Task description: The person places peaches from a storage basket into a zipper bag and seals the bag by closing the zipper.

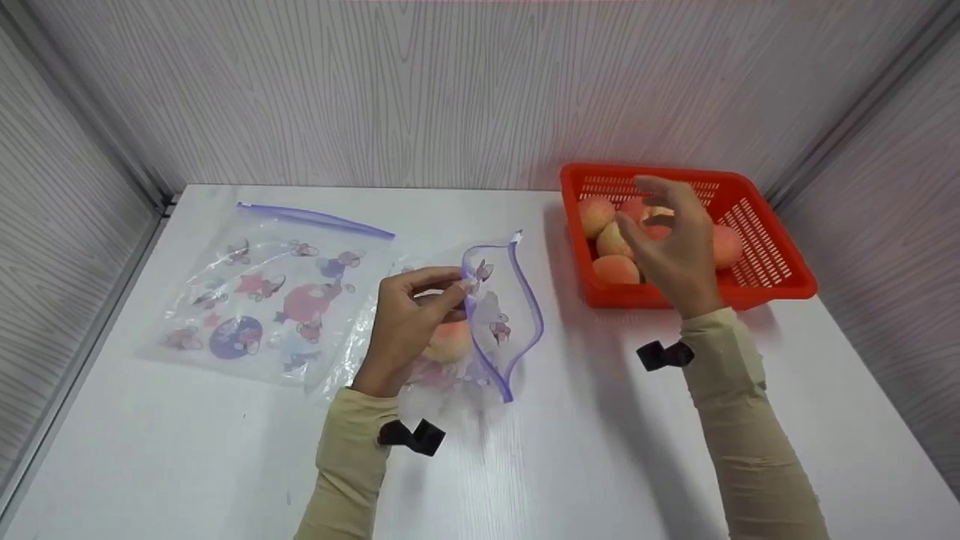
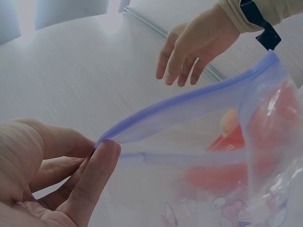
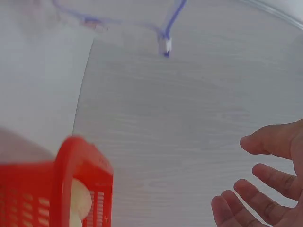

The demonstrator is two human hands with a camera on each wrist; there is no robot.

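Note:
My left hand [image 1: 412,319] pinches the purple rim of a clear zip bag [image 1: 517,315] between thumb and fingertips. In the left wrist view the bag's purple zip edge [image 2: 189,101] runs from the pinch and its mouth gapes. A peach [image 1: 448,342] shows inside this bag, partly behind the hand. My right hand [image 1: 679,251] hovers over a red plastic basket [image 1: 784,281], its fingers apart and loosely bent with nothing between them. Several peaches [image 1: 615,270] lie in the basket, some hidden by that hand. The right wrist view shows the spread fingers [image 3: 258,198] beside the basket.
A second zip bag [image 1: 262,300] with pink and purple cartoon prints lies flat at the left of the white table [image 1: 525,465]. Pale wood-grain panels [image 1: 375,90] enclose the table at the back and both sides.

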